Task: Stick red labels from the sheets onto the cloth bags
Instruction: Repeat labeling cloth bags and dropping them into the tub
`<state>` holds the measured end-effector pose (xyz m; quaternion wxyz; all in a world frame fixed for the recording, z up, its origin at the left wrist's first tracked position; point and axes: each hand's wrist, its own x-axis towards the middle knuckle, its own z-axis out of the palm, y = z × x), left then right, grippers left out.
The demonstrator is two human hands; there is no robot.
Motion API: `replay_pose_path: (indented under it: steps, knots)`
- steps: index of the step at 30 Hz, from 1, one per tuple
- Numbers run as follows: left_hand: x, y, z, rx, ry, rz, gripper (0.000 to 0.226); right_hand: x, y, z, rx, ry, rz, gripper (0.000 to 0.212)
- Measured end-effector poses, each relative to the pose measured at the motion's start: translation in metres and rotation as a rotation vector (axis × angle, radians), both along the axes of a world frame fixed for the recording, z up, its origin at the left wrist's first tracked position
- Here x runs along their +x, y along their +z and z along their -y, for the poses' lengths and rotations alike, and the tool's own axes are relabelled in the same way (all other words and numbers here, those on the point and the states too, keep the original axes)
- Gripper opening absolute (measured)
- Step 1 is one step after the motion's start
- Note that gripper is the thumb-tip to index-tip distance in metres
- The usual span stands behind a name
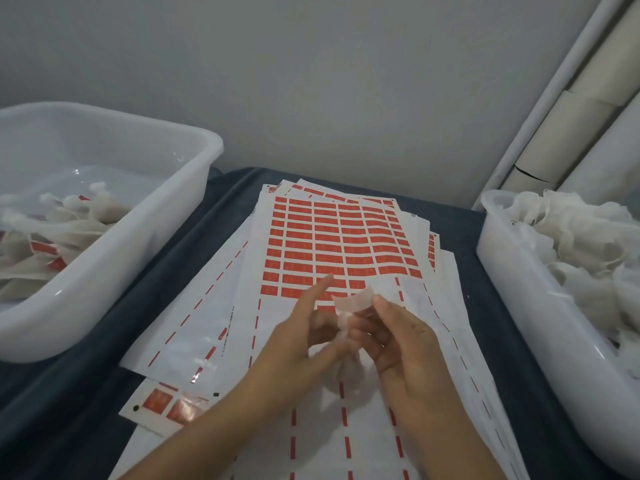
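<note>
A pile of label sheets (332, 237) lies on the dark cloth in the middle; the top sheet carries rows of red labels on its far half, and its near half is stripped white. A thin white cloth bag (349, 306) hangs above the sheet between both hands. My right hand (398, 344) pinches the bag's upper edge. My left hand (304, 337) touches the bag's lower part from the left, index finger stretched toward the red labels. Whether a label is on the bag is hidden.
A white plastic tub (145, 244) at the left holds cloth bags bearing red labels. Another white tub (512, 299) at the right is heaped with plain cloth bags. A partly peeled sheet (162, 403) sticks out at the near left. A wall stands behind the table.
</note>
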<state>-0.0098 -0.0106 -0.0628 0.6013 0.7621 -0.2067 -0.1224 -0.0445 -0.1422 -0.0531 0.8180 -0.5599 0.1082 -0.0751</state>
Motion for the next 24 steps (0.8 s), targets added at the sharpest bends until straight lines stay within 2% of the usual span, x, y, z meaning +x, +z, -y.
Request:
replay_pose_path:
  steps: [4,9,14,19,24]
  knots:
    - [0.003,-0.001,-0.004,0.013,0.045,-0.029,0.025,0.0,0.002,0.002,0.091,-0.046,-0.015,0.017]
    - [0.004,-0.001,-0.006,-0.033,0.102,-0.134,0.031,0.001,0.003,0.002,0.078,-0.063,0.0,0.019]
    - [0.009,0.001,-0.01,-0.118,0.136,-0.264,0.021,0.001,0.001,0.001,0.055,-0.058,-0.001,0.018]
    - [0.015,0.005,-0.013,-0.159,0.229,-0.319,0.026,0.001,0.0,0.014,0.013,-0.231,0.002,0.014]
    - [0.016,0.005,-0.013,-0.186,0.297,-0.286,0.016,0.0,0.0,0.016,-0.228,-0.284,0.119,0.022]
